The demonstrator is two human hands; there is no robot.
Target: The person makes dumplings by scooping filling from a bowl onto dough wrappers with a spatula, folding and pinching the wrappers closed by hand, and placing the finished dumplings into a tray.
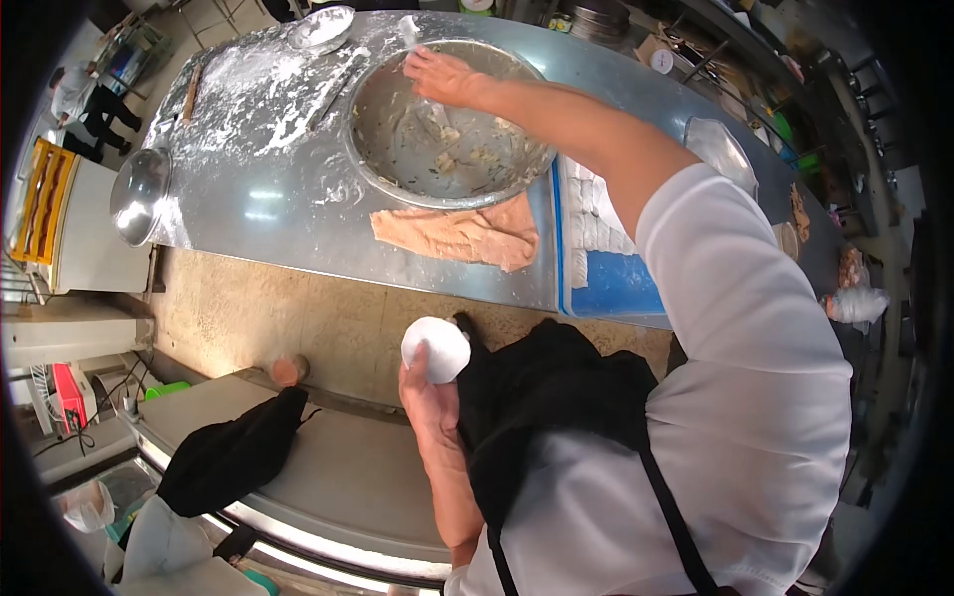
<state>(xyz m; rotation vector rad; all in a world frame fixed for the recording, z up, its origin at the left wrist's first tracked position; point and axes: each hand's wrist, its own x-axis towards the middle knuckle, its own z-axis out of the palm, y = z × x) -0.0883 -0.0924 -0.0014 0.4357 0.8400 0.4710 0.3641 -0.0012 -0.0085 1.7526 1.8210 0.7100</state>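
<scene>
My left hand (431, 402) holds a thin, round white dough wrapper (446, 350) in front of my black apron, the thumb lying across it. Over a wide metal mixing bowl (417, 175) is my right hand (445, 76), its fingers closed around a pale utensil (409, 31). One end of the utensil sticks out past the bowl's far rim; its exact kind is unclear. Pale filling with green flecks is smeared inside the bowl, with small clumps (447, 160) at the bottom. Beneath the bowl's near side lies a crumpled tan cloth (462, 235).
A blue tray (611, 287) with rows of white dough pieces (592, 223) is partly behind my right arm. Flour, a wooden rolling pin (191, 93) and a flour bowl (322, 30) occupy the table's far left. A metal bowl (140, 197) sits at its edge. Another person (89, 104) stands farther left.
</scene>
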